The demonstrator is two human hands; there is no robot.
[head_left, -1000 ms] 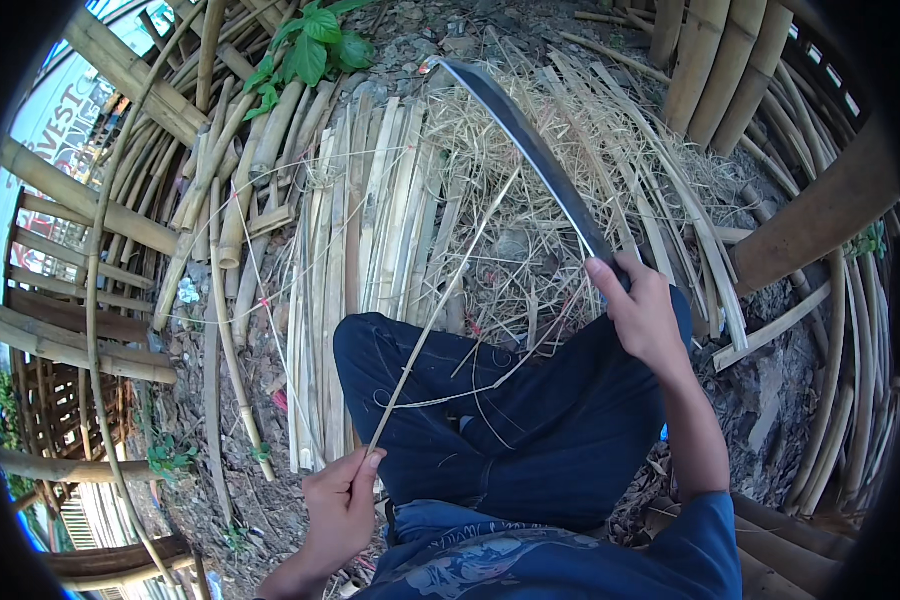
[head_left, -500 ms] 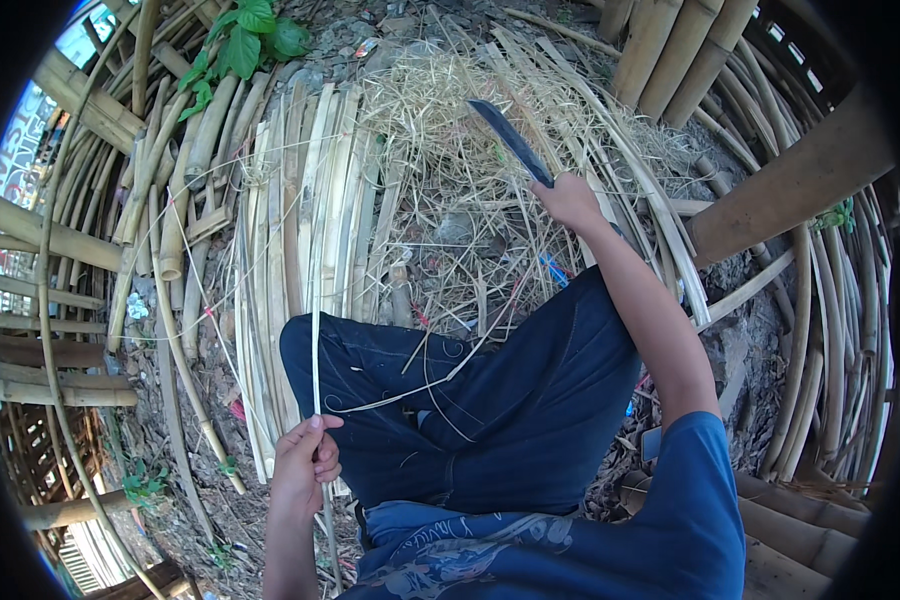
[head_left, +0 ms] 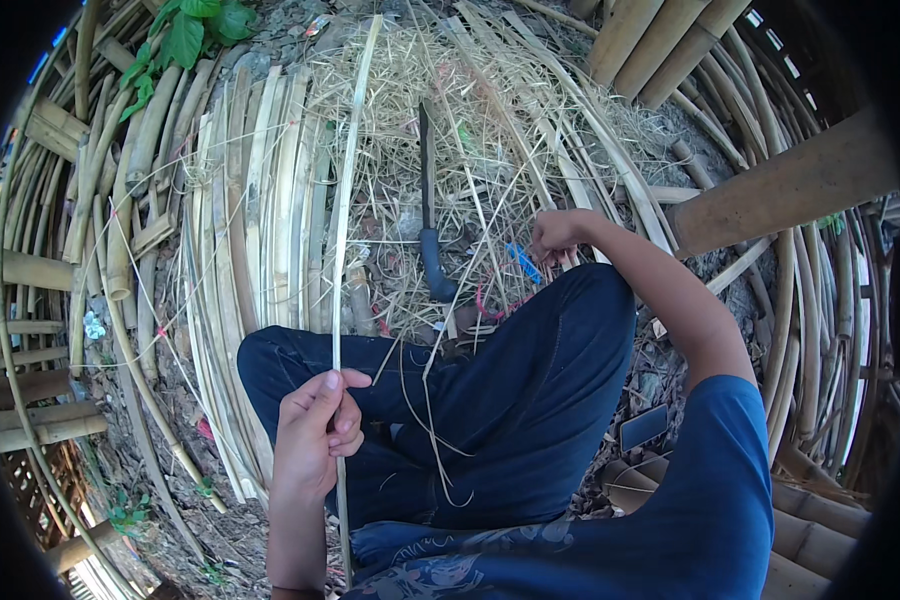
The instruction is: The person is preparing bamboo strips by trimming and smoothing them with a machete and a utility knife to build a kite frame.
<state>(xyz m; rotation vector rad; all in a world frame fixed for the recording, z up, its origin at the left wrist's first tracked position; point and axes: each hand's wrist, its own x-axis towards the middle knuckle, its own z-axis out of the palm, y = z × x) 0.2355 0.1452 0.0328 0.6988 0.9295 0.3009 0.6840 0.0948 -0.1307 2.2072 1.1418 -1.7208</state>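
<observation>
The right hand (head_left: 555,232), having released the long knife (head_left: 429,205) onto the straw pile (head_left: 490,110), is now withdrawing toward the knee, while the left hand (head_left: 310,440) is raising the bamboo strip (head_left: 342,230) upright.

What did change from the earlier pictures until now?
The right hand let go of the knife, which now lies on the shavings, and closed near the knee. The left hand still grips the bamboo strip, now upright. The person stays seated.

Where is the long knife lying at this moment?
In the head view the knife lies on the straw pile, upper centre, handle toward the knees. It is just left of the right hand, which does not touch it.
</observation>
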